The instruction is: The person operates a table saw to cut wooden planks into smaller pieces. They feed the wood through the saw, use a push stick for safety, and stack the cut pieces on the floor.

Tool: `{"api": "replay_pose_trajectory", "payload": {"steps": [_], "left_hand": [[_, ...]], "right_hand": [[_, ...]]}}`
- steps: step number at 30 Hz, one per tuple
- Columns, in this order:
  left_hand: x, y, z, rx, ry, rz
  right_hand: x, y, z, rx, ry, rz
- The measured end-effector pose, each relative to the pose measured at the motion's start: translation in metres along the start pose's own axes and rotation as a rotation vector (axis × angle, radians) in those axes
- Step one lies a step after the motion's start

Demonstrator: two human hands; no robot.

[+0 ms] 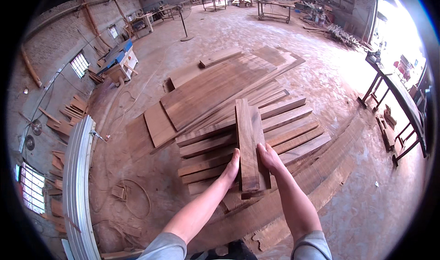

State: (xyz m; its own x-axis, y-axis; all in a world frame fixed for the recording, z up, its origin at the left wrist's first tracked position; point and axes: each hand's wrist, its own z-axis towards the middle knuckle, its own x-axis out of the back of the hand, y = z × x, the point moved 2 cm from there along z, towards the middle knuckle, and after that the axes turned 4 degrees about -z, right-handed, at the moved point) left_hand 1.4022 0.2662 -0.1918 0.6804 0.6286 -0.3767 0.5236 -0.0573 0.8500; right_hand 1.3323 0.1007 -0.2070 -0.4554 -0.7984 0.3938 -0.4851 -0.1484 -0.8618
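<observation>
Two long brown wooden boards [248,141], one partly over the other, lie between my hands, pointing away from me. My left hand [233,167] presses against their left edge, thumb up along the side. My right hand [269,159] grips the right edge, its thumb near the top face. The fingers of both hands are mostly hidden below the boards. Beneath lies a spread row of wooden planks [206,151], set crosswise to the held boards with narrow gaps between them.
Wide flat panels [215,90] are stacked beyond the planks. A rough-edged slab [284,214] lies close to me. Long silvery profiles [78,182] stand at left, near a blue-topped machine [120,60]. A dark workbench [401,99] is at right; a standing fan [184,24] is farther off.
</observation>
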Motion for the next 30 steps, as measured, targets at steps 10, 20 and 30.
{"api": "replay_pose_trajectory", "payload": {"steps": [10, 20, 30], "left_hand": [[0.056, -0.014, -0.106, -0.169, 0.388, 0.627], [0.119, 0.014, -0.197, -0.727, 0.381, 1.642], [0.246, -0.041, -0.483, -0.067, 0.078, 1.738]], "right_hand": [[0.014, -0.058, -0.142, 0.715, 0.53, 0.124], [-0.211, -0.193, -0.38, 1.57, -0.301, 0.092], [-0.348, -0.104, -0.332, 0.961, -0.584, -1.18]]}}
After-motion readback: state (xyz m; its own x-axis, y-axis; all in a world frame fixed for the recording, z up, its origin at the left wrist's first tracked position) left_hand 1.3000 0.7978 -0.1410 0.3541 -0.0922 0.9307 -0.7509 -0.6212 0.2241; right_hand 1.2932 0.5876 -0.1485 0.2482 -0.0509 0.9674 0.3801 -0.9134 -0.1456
